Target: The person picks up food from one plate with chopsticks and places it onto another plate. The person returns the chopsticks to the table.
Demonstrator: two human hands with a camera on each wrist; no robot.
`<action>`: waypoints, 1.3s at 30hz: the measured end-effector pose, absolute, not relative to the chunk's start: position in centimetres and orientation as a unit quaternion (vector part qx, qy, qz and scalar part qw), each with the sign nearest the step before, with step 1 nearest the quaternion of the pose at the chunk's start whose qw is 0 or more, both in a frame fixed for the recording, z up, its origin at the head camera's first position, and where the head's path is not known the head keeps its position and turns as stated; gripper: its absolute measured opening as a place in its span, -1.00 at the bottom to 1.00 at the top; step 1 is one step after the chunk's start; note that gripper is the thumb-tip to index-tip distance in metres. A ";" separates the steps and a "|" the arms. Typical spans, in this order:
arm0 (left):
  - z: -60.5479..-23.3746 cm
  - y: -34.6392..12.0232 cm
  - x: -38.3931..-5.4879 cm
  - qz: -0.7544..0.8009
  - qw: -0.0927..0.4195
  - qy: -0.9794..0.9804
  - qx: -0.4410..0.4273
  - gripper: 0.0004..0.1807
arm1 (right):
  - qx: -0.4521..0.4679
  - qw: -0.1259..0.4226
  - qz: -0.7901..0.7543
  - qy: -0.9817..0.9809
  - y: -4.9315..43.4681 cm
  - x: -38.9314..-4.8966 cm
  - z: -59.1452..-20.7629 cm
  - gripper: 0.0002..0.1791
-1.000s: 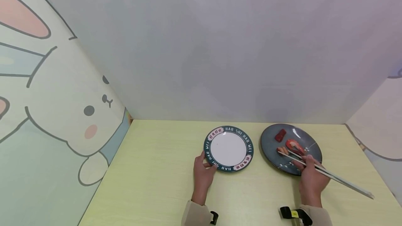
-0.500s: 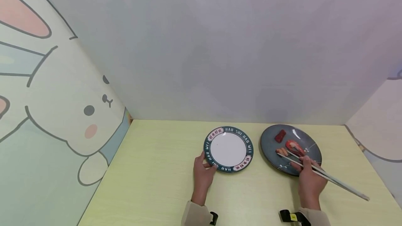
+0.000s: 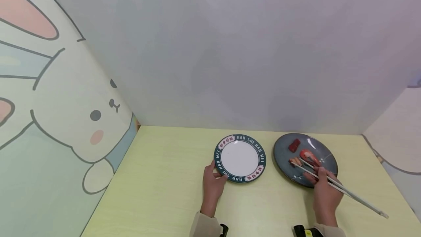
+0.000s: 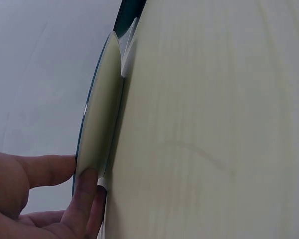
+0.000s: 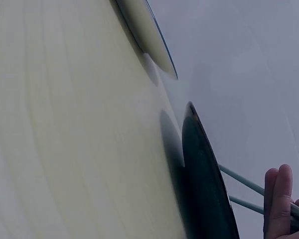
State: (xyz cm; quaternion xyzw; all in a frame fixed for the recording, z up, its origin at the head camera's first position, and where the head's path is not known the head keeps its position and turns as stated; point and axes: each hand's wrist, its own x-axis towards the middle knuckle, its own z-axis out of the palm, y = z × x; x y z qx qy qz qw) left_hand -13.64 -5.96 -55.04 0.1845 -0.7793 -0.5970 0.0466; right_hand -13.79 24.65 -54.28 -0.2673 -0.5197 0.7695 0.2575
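Note:
My left hand (image 3: pixel 213 186) pinches the lower left rim of a white plate (image 3: pixel 239 158) with a dark green lettered border; in the left wrist view the thumb (image 4: pixel 50 170) lies on the upper face and fingers reach underneath. My right hand (image 3: pixel 326 196) holds a pair of pale chopsticks (image 3: pixel 356 197) over a dark grey plate (image 3: pixel 283 149). Their tips lie at a small brown-orange food piece (image 3: pixel 297 161), one on each side of it. Beside it are a red shrimp (image 3: pixel 306 153) and a dark red chunk (image 3: pixel 294 145). In the right wrist view the dark plate hides the food and chopstick tips.
Both plates stand on a pale yellow wooden table (image 3: pixel 164 171), with a narrow gap between them. A grey wall (image 3: pixel 210 65) rises behind the table's far edge. A panel with a cartoon rabbit (image 3: pixel 65 120) borders the left side.
My right hand and the chopsticks have shifted slightly left and toward me, with the tips staying at the brown-orange piece. The left hand keeps its grip on the white plate.

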 end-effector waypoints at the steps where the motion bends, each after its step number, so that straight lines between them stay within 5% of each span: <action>1: -55.0 -5.9 -13.6 -0.597 0.045 -0.779 0.186 -0.16 | -0.269 0.258 0.766 -0.523 24.7 -13.7 -54.2 -0.79; 12: -55.3 -6.2 -13.8 -0.600 0.043 -0.778 0.181 -0.17 | -0.242 0.266 0.756 -0.547 24.3 -13.0 -53.5 -0.79; 26: -55.2 -6.1 -13.7 -0.601 0.052 -0.779 0.171 -0.17 | -0.154 0.244 0.673 -0.681 22.8 -12.6 -53.4 -0.55; 39: -55.0 -6.1 -13.6 -0.602 0.052 -0.778 0.172 -0.18 | -0.107 0.237 0.633 -0.729 22.2 -12.4 -53.5 -0.80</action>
